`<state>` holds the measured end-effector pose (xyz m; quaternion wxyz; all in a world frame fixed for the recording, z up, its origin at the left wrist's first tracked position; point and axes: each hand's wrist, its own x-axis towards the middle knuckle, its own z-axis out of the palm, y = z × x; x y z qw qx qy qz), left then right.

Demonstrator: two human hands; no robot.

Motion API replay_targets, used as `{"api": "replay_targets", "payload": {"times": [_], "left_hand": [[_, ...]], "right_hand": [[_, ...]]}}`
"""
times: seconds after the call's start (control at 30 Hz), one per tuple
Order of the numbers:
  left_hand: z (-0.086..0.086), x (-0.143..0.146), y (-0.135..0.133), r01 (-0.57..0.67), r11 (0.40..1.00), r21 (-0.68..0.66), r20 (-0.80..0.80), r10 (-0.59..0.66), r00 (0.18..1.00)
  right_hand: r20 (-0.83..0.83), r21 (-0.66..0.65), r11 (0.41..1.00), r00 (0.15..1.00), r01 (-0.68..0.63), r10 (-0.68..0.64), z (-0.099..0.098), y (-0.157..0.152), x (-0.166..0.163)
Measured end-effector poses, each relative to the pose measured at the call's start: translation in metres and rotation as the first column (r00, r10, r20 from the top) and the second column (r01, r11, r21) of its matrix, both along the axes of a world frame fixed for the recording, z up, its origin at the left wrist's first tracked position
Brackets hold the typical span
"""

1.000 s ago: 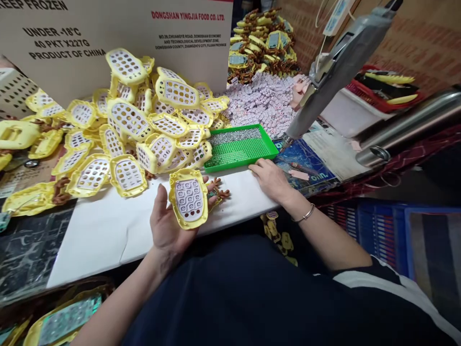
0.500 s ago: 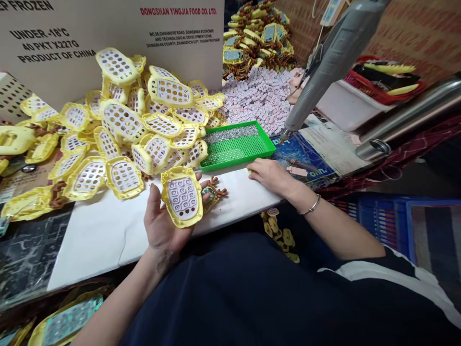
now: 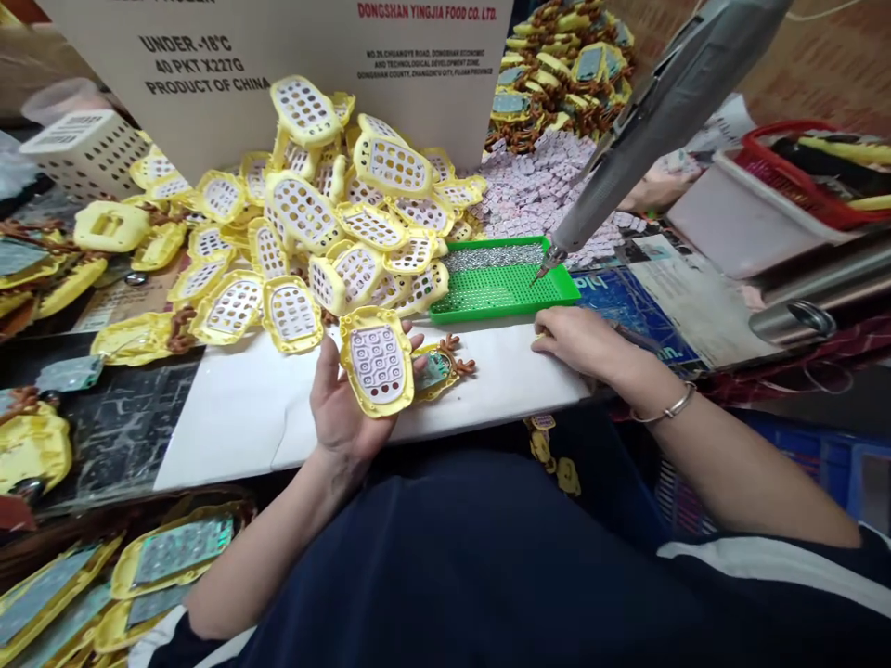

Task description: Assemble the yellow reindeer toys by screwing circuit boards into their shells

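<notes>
My left hand (image 3: 339, 408) is wrapped round a yellow plastic shell (image 3: 377, 361) with a pale keypad insert, held face up over the white table top (image 3: 229, 417). A small brown-and-green piece (image 3: 445, 360) lies just right of that shell. My right hand (image 3: 583, 340) rests palm down at the table edge, fingers curled, just below the green tray (image 3: 502, 286); what its fingertips hold, if anything, is hidden. A grey powered screwdriver (image 3: 640, 130) hangs over the tray's right end.
A heap of yellow perforated shells (image 3: 327, 223) fills the table behind a cardboard box (image 3: 292, 65). Small lilac parts (image 3: 535, 190) lie beyond the tray. A red basket (image 3: 814, 167), a steel tube (image 3: 821, 297) and a white basket (image 3: 76, 148) stand around.
The view has swung left, so everything sits further right in frame. My left hand still holds the shell, raised slightly toward the pile. My right hand stays by the tray.
</notes>
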<state>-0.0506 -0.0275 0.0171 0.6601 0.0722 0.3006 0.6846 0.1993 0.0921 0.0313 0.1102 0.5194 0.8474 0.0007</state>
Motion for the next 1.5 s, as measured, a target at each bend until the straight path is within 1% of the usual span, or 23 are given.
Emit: {"api": "replay_targets", "payload": {"times": [0.07, 0.1, 0.13, 0.17, 0.2, 0.27, 0.33, 0.4, 0.43, 0.47, 0.5, 0.53, 0.6, 0.67, 0.8, 0.87, 0.93, 1.1, 1.17, 1.27, 1.4, 1.5], "left_hand": [[0.000, -0.002, 0.001, -0.019, 1.000, -0.014, 0.006, 0.019, 1.000], [0.000, -0.002, 0.001, -0.027, 0.999, -0.026, 0.010, 0.027, 1.000], [0.001, -0.002, 0.001, -0.031, 0.999, -0.037, 0.013, 0.032, 0.999], [0.001, -0.001, 0.002, -0.034, 0.998, -0.044, 0.014, 0.035, 0.999], [0.001, 0.000, 0.002, -0.035, 0.998, -0.045, 0.013, 0.036, 0.999], [0.001, 0.004, 0.003, -0.036, 0.999, -0.036, 0.003, 0.036, 0.999], [0.001, 0.009, 0.004, -0.040, 0.999, -0.029, -0.007, 0.040, 0.999], [0.001, 0.014, 0.005, -0.040, 0.998, -0.041, -0.009, 0.040, 0.999], [0.001, 0.015, 0.005, -0.038, 0.998, -0.048, -0.007, 0.038, 0.999], [0.002, 0.017, 0.006, -0.035, 0.998, -0.051, -0.002, 0.035, 0.999], [0.002, 0.018, 0.006, -0.031, 0.998, -0.050, 0.005, 0.032, 0.999], [0.002, 0.019, 0.006, -0.026, 0.999, -0.044, 0.013, 0.026, 1.000], [0.002, 0.019, 0.006, -0.014, 0.999, -0.032, 0.033, 0.015, 0.999], [0.001, 0.018, 0.006, -0.010, 0.999, -0.041, 0.053, 0.012, 0.999], [-0.002, 0.017, 0.006, -0.025, 0.995, -0.093, 0.076, 0.032, 0.997], [-0.003, 0.016, 0.005, -0.035, 0.996, -0.086, 0.072, 0.041, 0.997], [-0.005, 0.015, 0.005, -0.041, 0.996, -0.076, 0.071, 0.047, 0.996], [-0.006, 0.013, 0.002, -0.005, 0.996, -0.092, 0.107, 0.015, 0.994], [-0.005, 0.013, 0.001, 0.008, 0.994, -0.109, 0.112, 0.004, 0.994], [-0.002, 0.015, 0.000, -0.022, 0.994, -0.112, 0.096, 0.033, 0.995], [-0.003, 0.016, 0.002, -0.055, 0.993, -0.106, 0.044, 0.060, 0.997], [-0.002, 0.011, 0.003, -0.072, 0.994, -0.078, -0.022, 0.070, 0.997]], "right_hand": [[-0.037, 0.018, 1.000, 0.999, 0.009, -0.008, 0.002, -0.002, 0.004], [-0.090, 0.016, 1.000, 0.996, 0.009, -0.007, 0.002, -0.005, 0.005], [-0.178, 0.010, 1.000, 0.984, 0.003, -0.001, 0.002, -0.008, 0.004], [-0.298, 0.004, 1.000, 0.954, -0.013, 0.013, 0.001, -0.013, 0.001], [-0.436, 0.007, 0.999, 0.899, -0.040, 0.039, 0.001, -0.019, -0.003], [-0.680, 0.057, 0.993, 0.724, -0.106, 0.116, -0.001, -0.034, -0.019], [-0.820, 0.146, 0.975, 0.531, -0.165, 0.213, -0.004, -0.051, -0.041], [-0.871, 0.262, 0.938, 0.364, -0.226, 0.331, -0.008, -0.066, -0.065], [-0.859, 0.347, 0.906, 0.304, -0.244, 0.411, -0.011, -0.071, -0.076], [-0.830, 0.428, 0.866, 0.267, -0.258, 0.489, -0.015, -0.075, -0.086], [-0.786, 0.507, 0.819, 0.247, -0.270, 0.567, -0.019, -0.077, -0.093], [-0.733, 0.571, 0.771, 0.247, -0.282, 0.634, -0.023, -0.077, -0.099], [-0.640, 0.648, 0.692, 0.263, -0.318, 0.721, -0.030, -0.075, -0.106], [-0.580, 0.673, 0.649, 0.291, -0.355, 0.761, -0.034, -0.073, -0.108], [-0.531, 0.628, 0.647, 0.370, -0.431, 0.762, -0.029, -0.075, -0.106], [-0.521, 0.607, 0.650, 0.388, -0.457, 0.760, -0.026, -0.077, -0.105], [-0.513, 0.611, 0.637, 0.378, -0.470, 0.771, -0.027, -0.079, -0.103], [-0.451, 0.708, 0.558, 0.331, -0.432, 0.829, -0.041, -0.085, -0.100], [-0.463, 0.721, 0.568, 0.333, -0.397, 0.821, -0.046, -0.087, -0.099], [-0.498, 0.705, 0.605, 0.350, -0.369, 0.794, -0.048, -0.088, -0.099], [-0.481, 0.721, 0.595, 0.361, -0.355, 0.799, -0.046, -0.086, -0.101], [-0.481, 0.701, 0.601, 0.368, -0.385, 0.796, -0.044, -0.085, -0.096]]}}
